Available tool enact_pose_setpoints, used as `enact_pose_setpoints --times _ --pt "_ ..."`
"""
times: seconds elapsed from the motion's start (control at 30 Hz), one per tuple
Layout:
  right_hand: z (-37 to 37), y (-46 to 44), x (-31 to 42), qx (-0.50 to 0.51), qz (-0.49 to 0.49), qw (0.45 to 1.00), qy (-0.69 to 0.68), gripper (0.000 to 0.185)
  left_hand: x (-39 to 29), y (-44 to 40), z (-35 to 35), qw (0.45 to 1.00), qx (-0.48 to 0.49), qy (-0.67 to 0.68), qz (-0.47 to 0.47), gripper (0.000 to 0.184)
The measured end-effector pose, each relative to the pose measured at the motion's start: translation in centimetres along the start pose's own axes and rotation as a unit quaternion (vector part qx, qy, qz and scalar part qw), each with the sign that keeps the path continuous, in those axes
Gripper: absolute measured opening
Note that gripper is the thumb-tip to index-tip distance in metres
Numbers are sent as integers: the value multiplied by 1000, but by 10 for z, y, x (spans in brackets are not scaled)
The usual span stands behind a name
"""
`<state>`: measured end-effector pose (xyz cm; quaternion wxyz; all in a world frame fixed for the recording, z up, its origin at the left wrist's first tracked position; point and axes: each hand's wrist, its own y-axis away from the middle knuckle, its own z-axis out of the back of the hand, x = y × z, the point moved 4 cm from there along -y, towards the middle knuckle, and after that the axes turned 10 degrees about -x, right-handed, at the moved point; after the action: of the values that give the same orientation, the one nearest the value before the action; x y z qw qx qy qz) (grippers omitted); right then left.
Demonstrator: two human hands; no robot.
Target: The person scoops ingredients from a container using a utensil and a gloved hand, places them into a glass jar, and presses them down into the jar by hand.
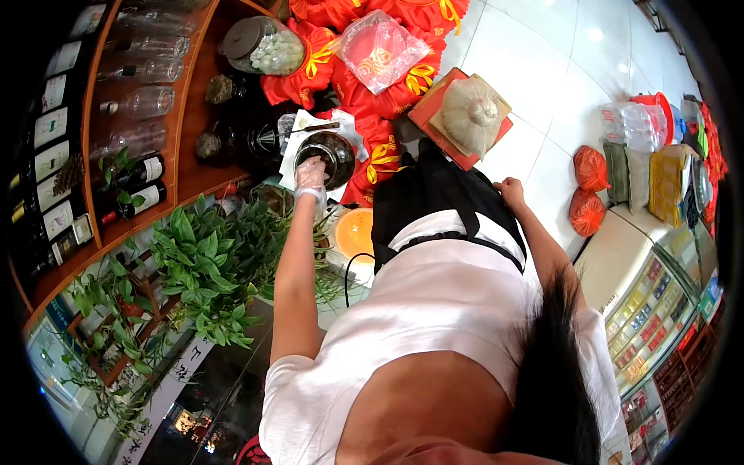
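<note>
My left hand (311, 175), in a thin clear glove, is closed over the near left rim of a dark round glass jar (339, 160); some fingertips are hidden. The jar stands on white paper (298, 130), and a thin dark stick or handle lies just behind it. Bare, my right hand (509, 191) rests beside my dark-clad thigh with its fingers curled. Whatever may be inside them cannot be seen. An orange round container (356, 232) sits below the jar.
Green plants (203, 252) grow at the left, near a bottle shelf (180, 101). A lidded jar (275, 50) and red cloth-wrapped items (363, 167) stand beyond. A pale bulbous object (470, 116) tops red boxes. Red bags (590, 169) and a glass display case (647, 310) are at the right.
</note>
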<state>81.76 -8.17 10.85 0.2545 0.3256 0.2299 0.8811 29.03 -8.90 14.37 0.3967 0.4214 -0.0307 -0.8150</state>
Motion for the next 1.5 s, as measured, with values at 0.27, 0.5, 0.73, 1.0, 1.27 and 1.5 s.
enact_pose_setpoints --times 0.27,0.5,0.73,1.0,1.27,1.5 --pt "15 1 0 -11 -14 1000 -18 25 21 -14 -26 710 59 -560 -423 16" --pt "32 9 8 -19 -4 999 -26 25 -15 -5 -26 776 114 -567 -252 20" --pt "37 20 -4 -23 -16 1000 -5 23 -15 -18 -28 885 76 -440 -132 21" --pt "40 17 -13 -43 -10 999 -6 24 -48 2 -11 877 120 -438 -154 21" --pt "33 -1 -21 -46 44 998 -5 23 -44 31 4 902 113 -387 -153 57" --pt "33 2 -7 -33 2 999 -6 24 -7 6 -19 862 137 -461 -160 63"
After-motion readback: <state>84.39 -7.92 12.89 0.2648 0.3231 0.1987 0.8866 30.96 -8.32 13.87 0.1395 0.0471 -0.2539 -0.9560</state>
